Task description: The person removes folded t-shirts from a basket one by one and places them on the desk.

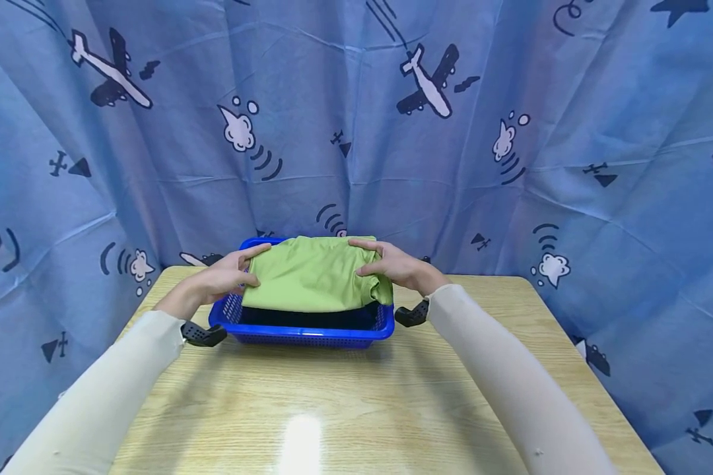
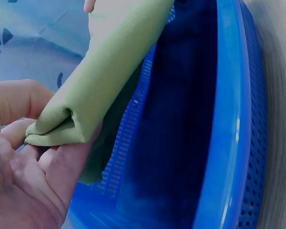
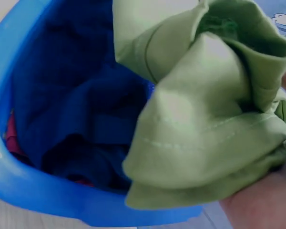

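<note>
A folded light-green garment is held between both hands over a blue plastic basket. My left hand grips its left end, the thumb on one side and fingers beneath the fold in the left wrist view. At the other end, my right hand holds the bunched part, where a stitched hem and a sleeve-like opening show in the right wrist view. Inside the basket lies dark navy cloth. A bit of red fabric peeks out by the basket wall. Most right fingers are hidden in the right wrist view.
The basket stands near the back of a light wooden table. Behind the table hangs a blue curtain printed with airplanes. Black wrist devices sit below both hands.
</note>
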`<act>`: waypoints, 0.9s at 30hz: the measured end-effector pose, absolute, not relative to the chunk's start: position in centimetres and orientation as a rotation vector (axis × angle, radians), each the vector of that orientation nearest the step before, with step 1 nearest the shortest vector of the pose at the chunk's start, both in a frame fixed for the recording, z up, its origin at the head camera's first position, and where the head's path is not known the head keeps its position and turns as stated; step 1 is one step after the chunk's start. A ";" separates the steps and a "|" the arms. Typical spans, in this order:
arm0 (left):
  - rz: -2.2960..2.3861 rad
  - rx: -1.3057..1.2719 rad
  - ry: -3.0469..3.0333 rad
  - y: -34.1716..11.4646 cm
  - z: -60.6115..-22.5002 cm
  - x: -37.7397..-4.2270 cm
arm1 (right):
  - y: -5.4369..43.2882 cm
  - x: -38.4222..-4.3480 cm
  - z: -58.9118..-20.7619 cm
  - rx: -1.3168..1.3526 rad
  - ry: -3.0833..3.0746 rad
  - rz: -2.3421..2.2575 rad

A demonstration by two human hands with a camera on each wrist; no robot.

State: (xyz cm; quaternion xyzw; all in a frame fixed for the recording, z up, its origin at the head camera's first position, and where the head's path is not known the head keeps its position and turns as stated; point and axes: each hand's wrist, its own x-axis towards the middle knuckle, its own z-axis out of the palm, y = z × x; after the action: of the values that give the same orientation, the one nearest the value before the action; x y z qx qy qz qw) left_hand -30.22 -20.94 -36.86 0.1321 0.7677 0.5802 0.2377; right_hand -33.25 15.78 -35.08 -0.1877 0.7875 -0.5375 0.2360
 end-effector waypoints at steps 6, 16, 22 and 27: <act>1.611 0.377 2.111 -20.0 -36.1 -29.8 | 16.8 -33.2 -34.1 -0.472 2.171 -1.491; 1.683 0.421 2.130 -18.5 -34.2 -29.2 | 18.4 -32.9 -31.8 -0.472 2.172 -1.526; 1.709 0.447 2.141 -17.4 -33.7 -29.1 | 19.5 -32.7 -31.0 -0.455 2.159 -1.524; 1.719 0.465 2.143 -16.6 -33.5 -29.3 | 20.7 -32.6 -30.8 -0.458 2.085 -1.543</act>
State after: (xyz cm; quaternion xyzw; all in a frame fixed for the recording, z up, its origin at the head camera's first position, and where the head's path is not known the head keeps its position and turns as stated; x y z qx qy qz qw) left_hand -29.34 -16.65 -33.50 0.1641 0.7570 0.6072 0.1769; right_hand -32.63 20.75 -30.84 -0.1683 0.7662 -0.5671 0.2510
